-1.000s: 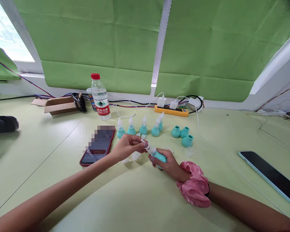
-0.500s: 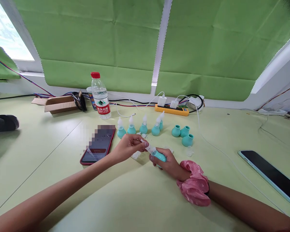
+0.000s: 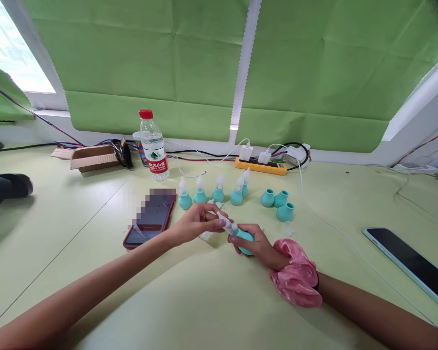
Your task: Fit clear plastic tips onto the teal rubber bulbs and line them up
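Note:
My right hand is closed around a teal rubber bulb, which looks like that of a nasal aspirator. In my left hand a translucent nozzle is pinched between thumb and fingers, its wide end at the bulb's neck. Whether the nozzle is fully seated there I cannot tell. Beyond my hands stand several teal bulbs fitted with translucent nozzles. Three bare teal bulbs are grouped to the right, their mouths open. Small clear plastic pieces lie nearby, some partly hidden behind my hands.
Left of my hands lies a phone in a red case; another phone is at the far right. A water bottle, cardboard box and orange power strip line the back. A white cable crosses the right side.
The bulb in my right hand now looks rounder and less elongated. Both hands stay together, the left still pinching the nozzle at the bulb. The whole view has shifted slightly.

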Demonstrator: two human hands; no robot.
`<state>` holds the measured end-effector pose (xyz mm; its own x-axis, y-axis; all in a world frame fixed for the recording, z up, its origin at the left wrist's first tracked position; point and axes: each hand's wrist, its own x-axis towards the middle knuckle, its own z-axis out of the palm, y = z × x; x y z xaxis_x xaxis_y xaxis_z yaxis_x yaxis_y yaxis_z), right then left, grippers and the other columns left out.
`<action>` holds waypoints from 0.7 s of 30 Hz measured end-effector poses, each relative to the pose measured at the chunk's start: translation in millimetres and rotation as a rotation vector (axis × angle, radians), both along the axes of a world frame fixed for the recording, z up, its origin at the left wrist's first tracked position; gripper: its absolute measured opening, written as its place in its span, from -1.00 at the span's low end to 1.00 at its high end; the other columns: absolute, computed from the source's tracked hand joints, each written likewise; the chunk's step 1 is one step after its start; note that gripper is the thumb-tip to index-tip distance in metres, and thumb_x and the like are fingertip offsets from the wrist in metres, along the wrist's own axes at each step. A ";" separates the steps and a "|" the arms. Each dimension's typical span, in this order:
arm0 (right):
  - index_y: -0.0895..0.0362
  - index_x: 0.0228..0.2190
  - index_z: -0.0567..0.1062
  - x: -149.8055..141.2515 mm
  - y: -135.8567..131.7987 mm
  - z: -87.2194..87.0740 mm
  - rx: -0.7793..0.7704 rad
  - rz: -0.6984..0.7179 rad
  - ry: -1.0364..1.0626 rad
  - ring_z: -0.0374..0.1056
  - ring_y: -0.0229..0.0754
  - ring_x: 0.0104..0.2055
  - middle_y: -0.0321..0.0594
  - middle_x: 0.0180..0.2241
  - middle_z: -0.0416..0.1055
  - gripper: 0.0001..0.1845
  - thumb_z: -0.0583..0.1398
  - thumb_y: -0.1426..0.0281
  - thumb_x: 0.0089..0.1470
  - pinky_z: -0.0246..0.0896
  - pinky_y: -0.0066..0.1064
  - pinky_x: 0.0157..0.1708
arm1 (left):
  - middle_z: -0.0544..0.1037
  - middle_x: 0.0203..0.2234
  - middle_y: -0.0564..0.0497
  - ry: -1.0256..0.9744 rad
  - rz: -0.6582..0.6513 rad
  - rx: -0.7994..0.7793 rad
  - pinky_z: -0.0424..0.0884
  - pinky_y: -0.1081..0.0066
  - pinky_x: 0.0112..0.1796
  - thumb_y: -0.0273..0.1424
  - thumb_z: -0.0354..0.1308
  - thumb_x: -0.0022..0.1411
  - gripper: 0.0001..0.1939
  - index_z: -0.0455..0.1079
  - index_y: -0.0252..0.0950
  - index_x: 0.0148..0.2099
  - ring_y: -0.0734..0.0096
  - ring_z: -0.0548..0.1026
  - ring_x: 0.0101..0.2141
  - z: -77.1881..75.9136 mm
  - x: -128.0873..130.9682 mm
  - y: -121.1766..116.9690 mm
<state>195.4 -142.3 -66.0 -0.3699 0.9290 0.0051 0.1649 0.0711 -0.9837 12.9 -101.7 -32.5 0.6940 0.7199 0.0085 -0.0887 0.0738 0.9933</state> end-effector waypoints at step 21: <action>0.18 -0.69 0.24 -9.9 -5.5 2.5 0.106 -0.120 -0.148 0.01 -0.43 -0.72 -0.40 -0.74 0.14 -0.67 0.16 0.22 -0.12 -0.07 -0.56 -0.75 | 0.50 -0.58 0.00 -0.096 0.515 -0.071 0.39 0.30 -0.25 -0.27 0.20 -0.05 -0.70 0.20 -0.38 -0.51 0.38 0.48 -0.46 -13.0 22.9 -29.9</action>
<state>185.5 -147.8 -63.5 -0.2609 0.9635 0.0593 0.3202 0.1443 -0.9363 35.8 -131.6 -45.5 0.2488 0.9685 -0.0064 -0.2213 0.0633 0.9731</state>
